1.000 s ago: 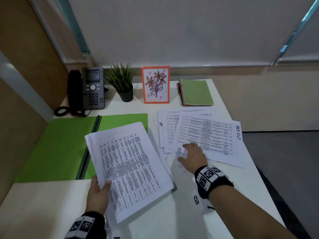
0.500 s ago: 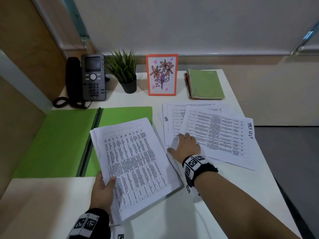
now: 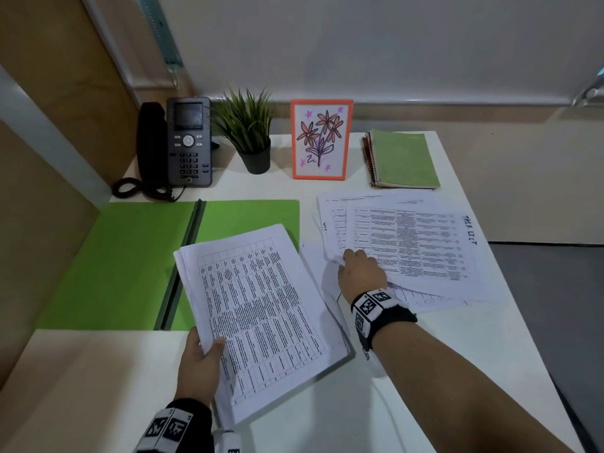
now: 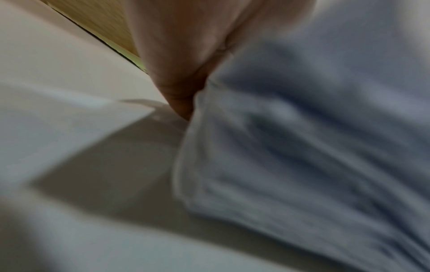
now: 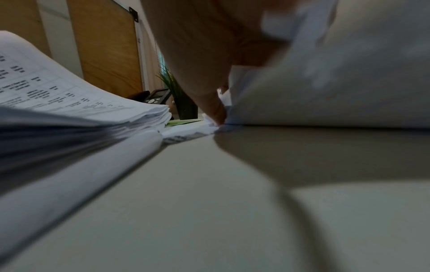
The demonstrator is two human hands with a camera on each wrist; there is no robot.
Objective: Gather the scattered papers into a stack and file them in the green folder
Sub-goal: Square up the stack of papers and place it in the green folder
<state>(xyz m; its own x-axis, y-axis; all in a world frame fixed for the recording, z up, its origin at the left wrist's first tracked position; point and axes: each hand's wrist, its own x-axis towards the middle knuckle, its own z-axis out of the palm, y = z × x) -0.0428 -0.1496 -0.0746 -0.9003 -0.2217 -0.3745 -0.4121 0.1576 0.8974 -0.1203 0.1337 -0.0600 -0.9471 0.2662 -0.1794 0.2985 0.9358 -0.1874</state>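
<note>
Head view: left hand (image 3: pixel 199 364) grips the stack (image 3: pixel 258 312) by its near corner, thumb on top; the stack tilts over the open folder (image 3: pixel 124 263), its far end unsupported. Likely risk: sheets fan out or slide off. Right hand (image 3: pixel 359 276) lies on the loose sheets (image 3: pixel 411 243) on the desk (image 3: pixel 327 420), fingers curled at their left edge.

Left wrist view: blurred; a finger (image 4: pixel 181 88) presses under the stack's edge. Grip looks narrow.

Right wrist view: a fingertip (image 5: pixel 216 110) pinches lifted sheet corners. Lower sheets stay flat; some may get left behind, or the corners may crease.
</note>
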